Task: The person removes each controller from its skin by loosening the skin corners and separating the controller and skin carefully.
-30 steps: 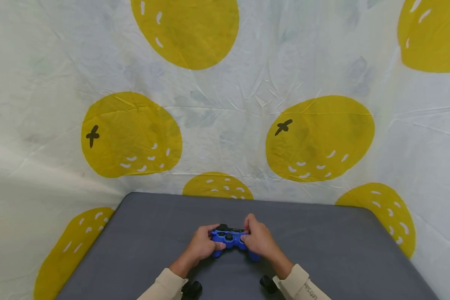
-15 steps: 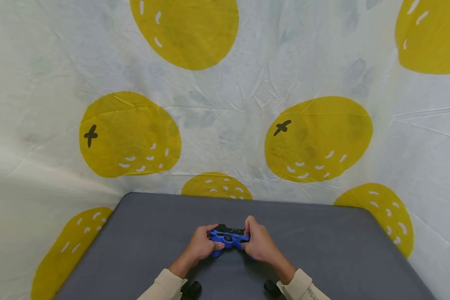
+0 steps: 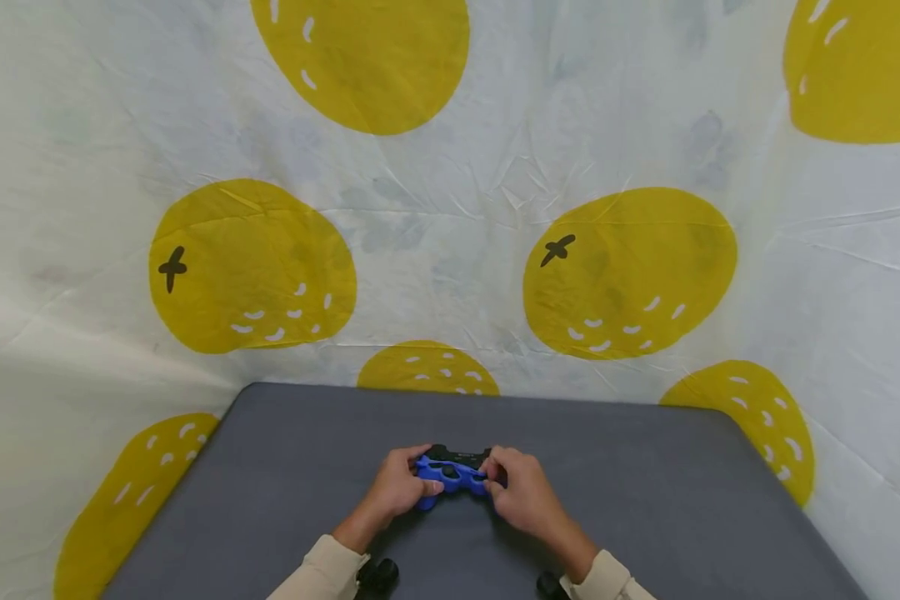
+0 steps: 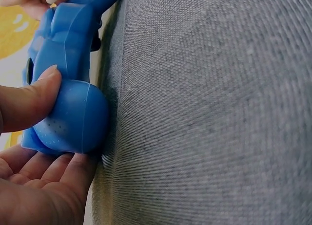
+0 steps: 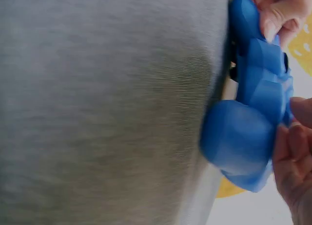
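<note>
- Far left: beige left sleeve [image 3: 321, 571], black device [image 3: 381, 575] at its cuff.
- Left hand [image 3: 394, 487]: grip holding the blue controller [image 3: 461, 477], thumb over its left handle.
- Centre: controller above the grey bench [image 3: 330, 433]; contact cannot be told. Behind: white cloth [image 3: 435, 275], yellow fruit print.
- Right hand [image 3: 523, 492]: grip narrow, pinching the controller's right end, partly obscuring it.
- Far right: second device [image 3: 550, 586], right sleeve [image 3: 607, 579].

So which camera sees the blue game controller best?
The head view: the controller shows its face from above, though small. Both wrist views show it closer, but end-on, and blurrier in the right one.
</note>
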